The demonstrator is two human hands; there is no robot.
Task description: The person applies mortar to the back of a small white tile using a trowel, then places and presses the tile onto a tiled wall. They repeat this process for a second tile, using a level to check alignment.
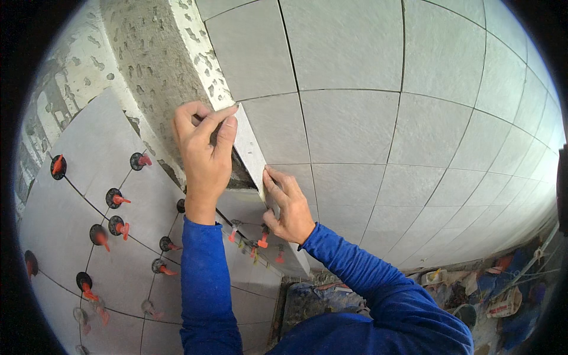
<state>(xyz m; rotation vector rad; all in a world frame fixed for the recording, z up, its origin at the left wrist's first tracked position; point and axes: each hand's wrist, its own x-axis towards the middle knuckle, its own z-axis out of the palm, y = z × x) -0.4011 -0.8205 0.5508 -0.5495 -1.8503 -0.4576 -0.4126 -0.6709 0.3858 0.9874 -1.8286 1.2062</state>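
Observation:
A narrow light-grey tile strip (249, 145) stands along the outer corner of a pillar, beside the large tiled wall (349, 53). With thumb and forefinger closed at its upper end, my left hand (204, 151) holds the strip; the other fingers are curled. Lower down, my right hand (290, 204) grips the strip's bottom part, its fingertips on the face and the thumb below. Behind the strip a dark gap shows next to my left wrist. Under it, another tile (242, 201) covers the pillar's side, partly hidden by my hands.
Bare pitted plaster (157, 59) runs up the pillar above my left hand. On the left, a tiled wall (53, 236) carries several black round tile levelers with red T-handles (115, 198). Rubble, bags and a bucket (465, 315) lie on the floor at lower right.

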